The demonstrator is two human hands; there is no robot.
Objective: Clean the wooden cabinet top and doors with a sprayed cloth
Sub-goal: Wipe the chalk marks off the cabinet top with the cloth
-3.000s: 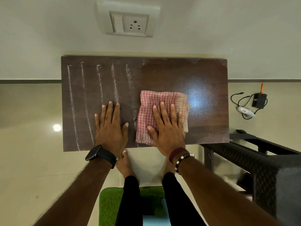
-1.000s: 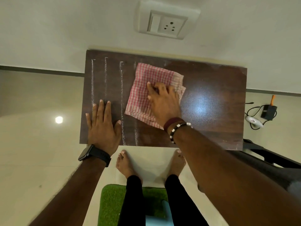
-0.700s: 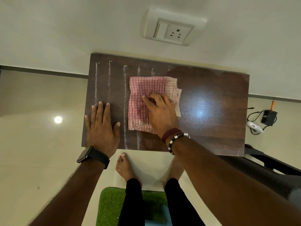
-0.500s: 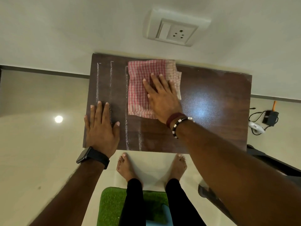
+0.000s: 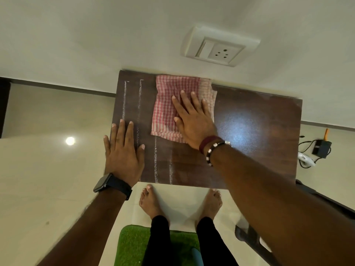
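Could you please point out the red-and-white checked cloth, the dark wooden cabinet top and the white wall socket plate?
Red-and-white checked cloth (image 5: 166, 104): head view, on its bare left half.
Dark wooden cabinet top (image 5: 269, 120): head view, on its bare right part.
White wall socket plate (image 5: 221, 51): head view, on its middle face.

Readable text: none on any surface.
White plastic wall socket plate (image 5: 221, 47), above the dark brown wooden cabinet top (image 5: 249, 150): only holes and a switch, no letters.
Black wrist watch (image 5: 107, 184): its face cannot be read.
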